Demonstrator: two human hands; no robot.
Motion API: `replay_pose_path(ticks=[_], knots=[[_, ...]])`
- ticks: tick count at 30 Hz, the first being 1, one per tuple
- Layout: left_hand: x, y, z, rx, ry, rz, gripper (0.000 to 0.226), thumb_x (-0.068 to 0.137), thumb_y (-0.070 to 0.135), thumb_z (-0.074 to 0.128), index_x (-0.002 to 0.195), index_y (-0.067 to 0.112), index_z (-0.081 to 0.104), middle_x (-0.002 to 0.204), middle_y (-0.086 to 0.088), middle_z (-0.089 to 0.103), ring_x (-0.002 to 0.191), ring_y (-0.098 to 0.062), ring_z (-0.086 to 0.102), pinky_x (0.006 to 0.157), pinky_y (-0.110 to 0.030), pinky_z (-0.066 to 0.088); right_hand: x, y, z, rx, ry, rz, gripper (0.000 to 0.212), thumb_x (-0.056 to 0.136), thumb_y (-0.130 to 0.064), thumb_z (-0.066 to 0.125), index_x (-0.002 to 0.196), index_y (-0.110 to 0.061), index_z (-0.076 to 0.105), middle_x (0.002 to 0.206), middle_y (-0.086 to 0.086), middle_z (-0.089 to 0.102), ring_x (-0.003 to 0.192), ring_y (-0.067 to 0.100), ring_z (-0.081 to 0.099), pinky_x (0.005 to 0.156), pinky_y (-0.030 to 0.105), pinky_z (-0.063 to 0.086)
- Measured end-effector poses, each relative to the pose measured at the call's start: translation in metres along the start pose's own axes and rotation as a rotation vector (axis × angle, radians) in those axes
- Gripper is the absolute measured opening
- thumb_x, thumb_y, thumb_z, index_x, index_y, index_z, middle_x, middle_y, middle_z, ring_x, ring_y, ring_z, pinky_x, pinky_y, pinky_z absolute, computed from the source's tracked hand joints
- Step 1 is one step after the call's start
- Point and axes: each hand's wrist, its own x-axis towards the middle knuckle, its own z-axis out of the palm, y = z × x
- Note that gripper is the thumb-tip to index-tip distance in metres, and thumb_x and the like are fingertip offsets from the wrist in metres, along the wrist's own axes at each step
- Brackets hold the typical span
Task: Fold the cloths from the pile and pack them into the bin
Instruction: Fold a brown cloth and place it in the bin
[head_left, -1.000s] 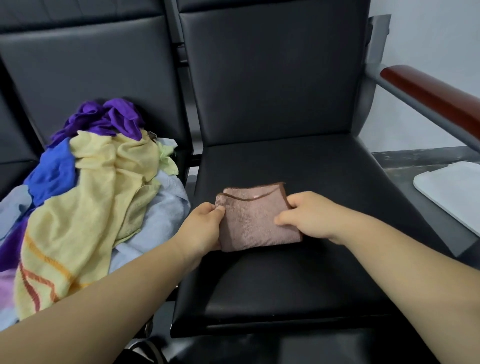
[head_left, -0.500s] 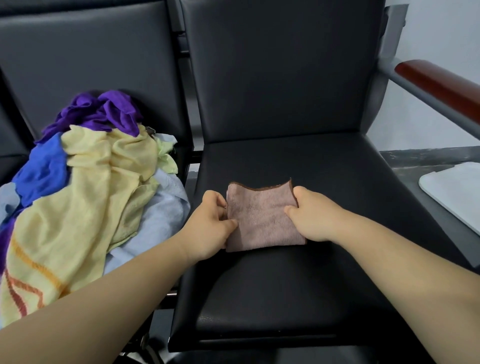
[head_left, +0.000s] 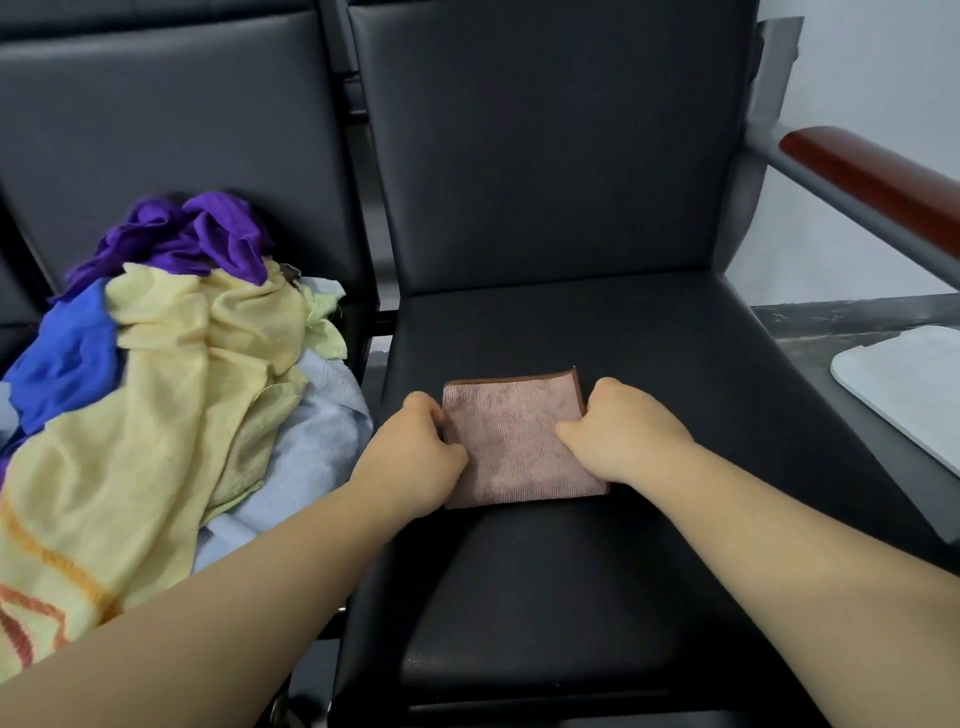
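- Roughly mid-seat, nearer the seat's (head_left: 571, 597) left edge than its right, the cloth (head_left: 519, 447) lay flat as a small folded rectangle, with its brown hem along the far side.
- Left hand (head_left: 410, 457): fingers curled, pinching the cloth's left edge, thumb on top of the fabric.
- Right hand (head_left: 623, 431): fingers curled round the right edge, thumb pressed on the top face.
- Handling, judged: light, soft and limp. The napped weave should grip skin and not slip. Nothing fragile. The layers would sag and fall open if lifted by one corner.
- Hold, judged: keep opposite edges pinched through all layers, or slide a palm underneath, so the fold stays together in transit.
- Pile (head_left: 171, 395) sat on the next seat to the left, just beside the left forearm. It held yellow, purple, blue and pale blue pieces, unfolded and tangled.
- Armrest (head_left: 872, 176), wood-topped, ran along the right side above seat level. A carry to the right would have to clear it.
- White slab (head_left: 904, 384) lay beyond the seat's right edge. Could not tell whether it belonged to the bin, and no bin was identified in view.
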Motion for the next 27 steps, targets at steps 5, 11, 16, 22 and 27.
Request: replay_pose_path(ticks=[5, 11, 16, 22, 27], knots=[[0.007, 0.01, -0.005, 0.045, -0.098, -0.096, 0.026, 0.084, 0.023, 0.064, 0.064, 0.013, 0.049, 0.062, -0.001, 0.055, 0.059, -0.019, 0.053, 0.052, -0.028, 0.036, -0.001, -0.004, -0.009, 0.066, -0.116, 0.001, 0.02, 0.089, -0.034, 0.062, 0.09, -0.014, 0.058, 0.086, 0.0, 0.061, 0.072, 0.017, 0.058, 0.056, 0.029, 0.04], [0.002, 0.043, -0.026, -0.389, -0.087, -0.12, 0.009, 0.086, 0.012, 0.061, 0.078, 0.012, 0.058, 0.051, 0.002, 0.049, 0.048, -0.017, 0.041, 0.046, -0.024, 0.028, -0.034, 0.0, -0.06, 0.484, -0.182, -0.041, 0.012, 0.091, -0.013, 0.062, 0.1, -0.01, 0.069, 0.097, 0.008, 0.071, 0.087, 0.023, 0.068, 0.071, 0.035, 0.059], [-0.024, 0.135, -0.033, -0.469, -0.152, 0.129, 0.01, 0.089, 0.011, 0.06, 0.08, 0.015, 0.059, 0.048, 0.009, 0.05, 0.05, -0.014, 0.043, 0.047, -0.025, 0.033, -0.085, 0.05, -0.132, 0.451, 0.31, -0.168, 0.007, 0.098, -0.025, 0.057, 0.092, -0.024, 0.059, 0.088, -0.001, 0.063, 0.078, 0.016, 0.061, 0.057, 0.032, 0.043], [-0.098, 0.272, 0.069, -0.254, -0.478, 0.49, 0.007, 0.088, 0.016, 0.064, 0.09, 0.009, 0.064, 0.059, 0.006, 0.063, 0.059, -0.014, 0.058, 0.059, -0.036, 0.051, -0.163, 0.215, -0.126, 0.728, 0.703, 0.207, 0.009, 0.093, -0.014, 0.055, 0.085, -0.018, 0.056, 0.077, -0.002, 0.059, 0.067, 0.007, 0.051, 0.058, 0.027, 0.039], [-0.153, 0.349, 0.183, 0.024, -0.694, 0.692, 0.015, 0.088, 0.014, 0.065, 0.092, 0.0, 0.067, 0.082, -0.016, 0.073, 0.077, -0.027, 0.07, 0.077, -0.044, 0.058, -0.222, 0.334, -0.08, 0.895, 0.778, 0.605, 0.01, 0.097, -0.014, 0.054, 0.09, -0.02, 0.058, 0.084, -0.001, 0.063, 0.07, 0.012, 0.054, 0.057, 0.031, 0.036]])
